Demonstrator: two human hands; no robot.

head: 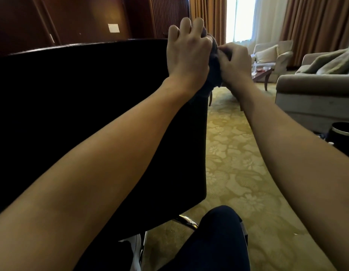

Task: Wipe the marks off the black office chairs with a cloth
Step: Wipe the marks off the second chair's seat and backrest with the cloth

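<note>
The back of a black office chair (87, 106) fills the left half of the head view. A dark cloth (214, 63) is bunched between both hands at the chair's upper right corner. My left hand (187, 53) holds the cloth, knuckles toward me and fingers curled over its top. My right hand (235, 62) pinches the cloth's right side. Most of the cloth is hidden behind the hands.
A beige sofa (316, 83) and an armchair (273, 55) stand at the right, with a low wooden table (262, 74) between them. A black bin (342, 137) sits at the right edge. Patterned yellow carpet (238, 163) runs ahead. Dark wood panels (81, 18) lie behind the chair.
</note>
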